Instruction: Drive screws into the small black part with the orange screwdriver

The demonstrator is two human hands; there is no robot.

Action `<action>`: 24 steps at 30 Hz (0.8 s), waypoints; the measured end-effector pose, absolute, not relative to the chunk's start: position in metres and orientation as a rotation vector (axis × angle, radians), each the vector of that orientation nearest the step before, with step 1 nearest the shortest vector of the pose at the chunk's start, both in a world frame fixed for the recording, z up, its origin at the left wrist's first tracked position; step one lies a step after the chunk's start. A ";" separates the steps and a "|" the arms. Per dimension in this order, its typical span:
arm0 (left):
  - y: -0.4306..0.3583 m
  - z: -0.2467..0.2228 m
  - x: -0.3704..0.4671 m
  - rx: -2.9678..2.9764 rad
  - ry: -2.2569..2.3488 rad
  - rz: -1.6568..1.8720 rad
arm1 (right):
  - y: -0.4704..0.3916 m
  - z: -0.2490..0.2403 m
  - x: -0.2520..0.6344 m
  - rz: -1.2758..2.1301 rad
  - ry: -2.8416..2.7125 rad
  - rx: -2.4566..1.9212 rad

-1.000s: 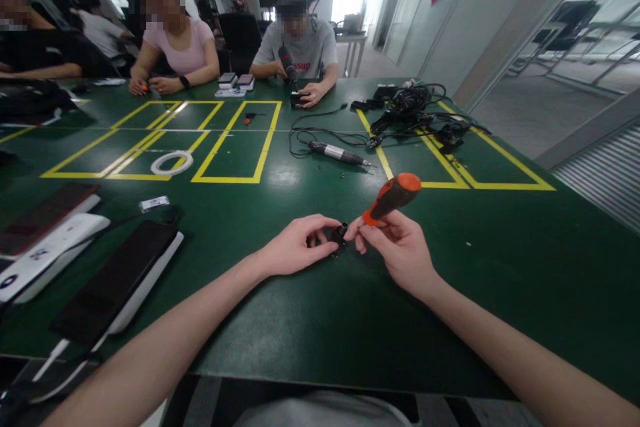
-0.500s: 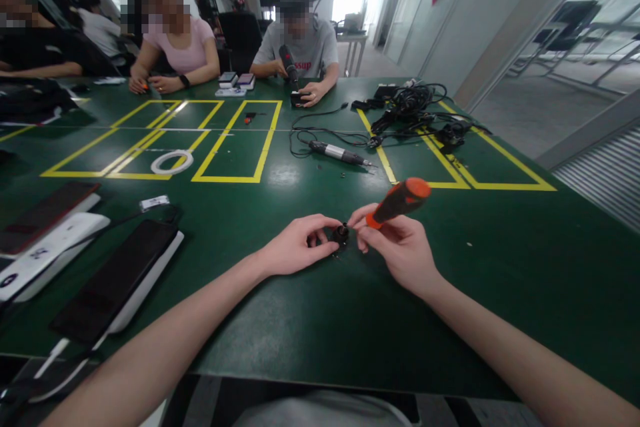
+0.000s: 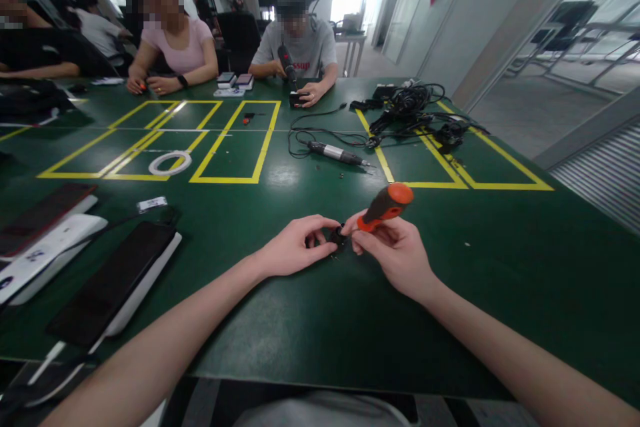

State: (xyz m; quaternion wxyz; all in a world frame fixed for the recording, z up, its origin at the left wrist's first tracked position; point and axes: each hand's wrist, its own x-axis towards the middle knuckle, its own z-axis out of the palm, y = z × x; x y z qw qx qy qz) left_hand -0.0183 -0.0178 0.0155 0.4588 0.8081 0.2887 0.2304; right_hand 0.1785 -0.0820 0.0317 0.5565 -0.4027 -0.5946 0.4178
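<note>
Screwdriver (image 3: 386, 205), orange and dark-handled, leans up and to the right in a person's right grip (image 3: 390, 241), which is wrapped around it at a green bench (image 3: 280, 340). The left grip (image 3: 303, 245) holds a small black part (image 3: 339, 236) between thumb and fingers, low against the bench top in front of the person. The right fingers crowd in so close that from where I stand I cannot tell whether the screwdriver's tip meets the part. Beyond the two grips, a grey and silver corded tool (image 3: 337, 153) lies across the middle of the bench, while a tangle of black cables (image 3: 410, 107) spills over yellow tape (image 3: 225, 181) at the far right. To the left, a black phone (image 3: 113, 280) rests on a white block (image 3: 145, 309), near the person's forearm (image 3: 200, 320), with a white device (image 3: 50, 257) alongside. A white ring (image 3: 153, 164) lies flat farther up, partly over the tape. Across the bench, a co-worker in a grey shirt (image 3: 320, 47) holds a dark power tool (image 3: 287, 63) over a black block (image 3: 299, 99); another, in a pink top (image 3: 183, 50), sits with both hands together at the far edge.
</note>
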 end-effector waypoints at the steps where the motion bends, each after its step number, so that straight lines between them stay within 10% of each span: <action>1: -0.018 0.016 -0.018 1.990 0.711 0.566 | -0.081 0.033 0.179 0.988 -1.407 -0.941; 24: -0.018 0.017 -0.019 1.984 0.720 0.560 | -0.081 0.032 0.179 1.004 -1.391 -0.911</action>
